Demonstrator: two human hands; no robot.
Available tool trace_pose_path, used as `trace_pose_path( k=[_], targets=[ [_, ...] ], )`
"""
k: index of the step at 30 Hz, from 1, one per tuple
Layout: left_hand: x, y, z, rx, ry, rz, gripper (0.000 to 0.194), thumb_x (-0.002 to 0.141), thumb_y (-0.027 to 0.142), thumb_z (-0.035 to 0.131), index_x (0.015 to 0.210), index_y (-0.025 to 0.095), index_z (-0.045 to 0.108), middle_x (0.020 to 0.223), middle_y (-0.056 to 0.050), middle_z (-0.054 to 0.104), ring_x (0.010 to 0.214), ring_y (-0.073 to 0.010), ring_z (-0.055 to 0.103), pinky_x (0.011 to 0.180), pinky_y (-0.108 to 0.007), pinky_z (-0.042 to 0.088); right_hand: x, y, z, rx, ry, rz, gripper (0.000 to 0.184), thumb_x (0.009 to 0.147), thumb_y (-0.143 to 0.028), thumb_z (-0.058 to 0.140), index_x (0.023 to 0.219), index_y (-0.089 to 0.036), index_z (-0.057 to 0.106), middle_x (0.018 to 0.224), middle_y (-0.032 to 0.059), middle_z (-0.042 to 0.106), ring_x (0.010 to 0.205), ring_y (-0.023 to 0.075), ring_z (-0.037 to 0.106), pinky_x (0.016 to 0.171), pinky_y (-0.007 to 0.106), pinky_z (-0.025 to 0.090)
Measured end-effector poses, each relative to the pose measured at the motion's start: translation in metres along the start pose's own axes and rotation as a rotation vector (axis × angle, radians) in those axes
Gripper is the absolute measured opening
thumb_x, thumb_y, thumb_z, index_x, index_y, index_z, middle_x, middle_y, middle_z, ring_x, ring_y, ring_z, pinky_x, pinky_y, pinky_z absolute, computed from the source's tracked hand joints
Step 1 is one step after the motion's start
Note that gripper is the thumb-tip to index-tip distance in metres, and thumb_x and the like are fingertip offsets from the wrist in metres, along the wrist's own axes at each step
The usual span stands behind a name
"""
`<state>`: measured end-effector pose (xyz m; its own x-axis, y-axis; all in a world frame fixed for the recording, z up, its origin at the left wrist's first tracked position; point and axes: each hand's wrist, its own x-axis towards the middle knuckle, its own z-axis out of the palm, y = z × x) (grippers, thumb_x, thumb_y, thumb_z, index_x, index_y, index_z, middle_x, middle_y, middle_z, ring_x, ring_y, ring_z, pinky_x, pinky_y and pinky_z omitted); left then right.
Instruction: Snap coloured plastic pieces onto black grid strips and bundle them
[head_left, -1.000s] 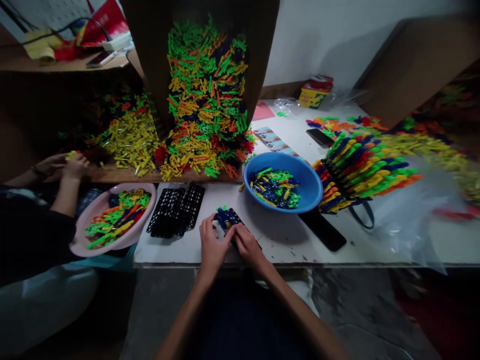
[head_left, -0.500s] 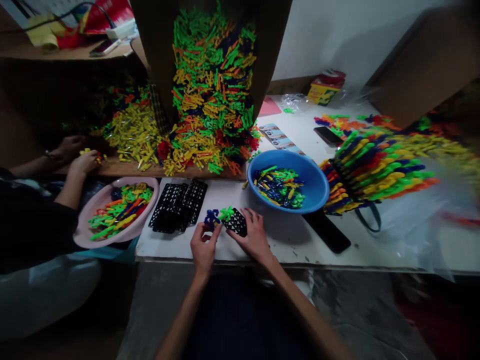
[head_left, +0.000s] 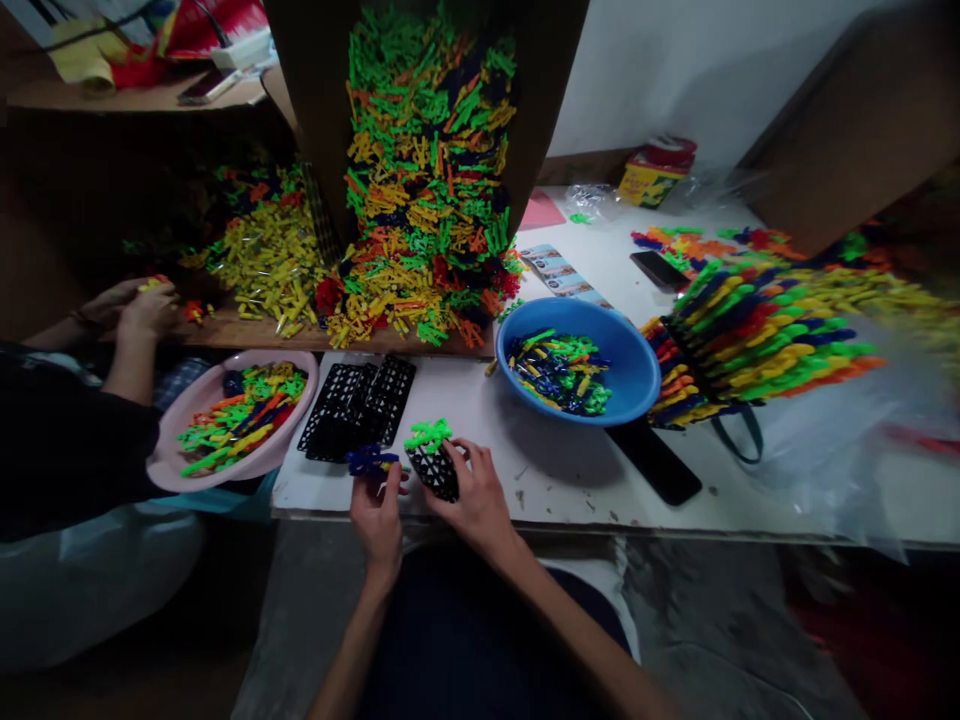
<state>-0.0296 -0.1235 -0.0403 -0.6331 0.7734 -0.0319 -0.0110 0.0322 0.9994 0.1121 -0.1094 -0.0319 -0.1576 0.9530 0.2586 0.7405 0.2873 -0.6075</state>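
Observation:
My left hand (head_left: 379,515) is closed on a dark blue plastic piece (head_left: 369,460), with a bit of yellow beside it; its exact kind is too small to tell. In my right hand (head_left: 472,495) is a black perforated plastic card (head_left: 433,470), tilted up off the table. A bright green plastic piece (head_left: 429,434) sits at the card's top edge. The blue piece and the card are slightly apart. Just left of my hands lies a stack of similar black perforated cards (head_left: 352,405).
A blue basin (head_left: 645,385) of coloured pieces stands to the right, beside a phone (head_left: 660,465) and a bristling bundle of filled cards (head_left: 765,340). A tall box (head_left: 551,90) heaped with pieces is behind. At left, a co-worker's hands (head_left: 146,310) work near a pink basin (head_left: 161,460).
Both my hands have moved left and slightly toward me, carrying the blue piece and the card. The card has tipped more upright. The co-worker's hands have shifted left.

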Motion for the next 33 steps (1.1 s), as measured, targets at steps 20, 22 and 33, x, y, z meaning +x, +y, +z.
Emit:
trace_pose_path(
  k=[20, 22, 33],
  targets=[
    [-0.011, -0.014, 0.006, 0.067, -0.143, -0.109, 0.040, 0.076, 0.048, 0.074, 0.099, 0.015, 0.065, 0.083, -0.004, 0.073, 0.068, -0.0148, 0.068, 0.061, -0.025, 0.057, 0.005, 0.026, 0.013, -0.163, 0.069, 0.204, 0.064, 0.089, -0.048, 0.062, 0.142, -0.015, 0.047, 0.133, 0.0193, 0.049, 0.120, 0.0344, 0.046, 0.101, 0.052, 0.045],
    [-0.015, -0.016, 0.009, 0.104, -0.219, -0.051, 0.038, 0.076, 0.047, 0.074, 0.098, 0.016, 0.067, 0.086, -0.004, 0.074, 0.071, -0.0162, 0.070, 0.065, -0.027, 0.058, 0.004, 0.026, 0.017, -0.140, 0.053, 0.197, 0.058, 0.093, -0.043, 0.056, 0.143, -0.014, 0.046, 0.133, 0.0198, 0.049, 0.120, 0.0333, 0.047, 0.102, 0.051, 0.045],
    [0.025, -0.007, 0.054, 0.396, -0.417, 0.417, 0.022, 0.088, 0.036, 0.061, 0.102, 0.022, 0.070, 0.100, -0.006, 0.076, 0.094, -0.0205, 0.070, 0.088, -0.033, 0.054, -0.010, 0.021, 0.025, -0.172, 0.028, 0.107, 0.057, 0.090, -0.031, 0.055, 0.144, -0.016, 0.044, 0.133, 0.0185, 0.050, 0.116, 0.0339, 0.048, 0.097, 0.051, 0.048]
  ],
)
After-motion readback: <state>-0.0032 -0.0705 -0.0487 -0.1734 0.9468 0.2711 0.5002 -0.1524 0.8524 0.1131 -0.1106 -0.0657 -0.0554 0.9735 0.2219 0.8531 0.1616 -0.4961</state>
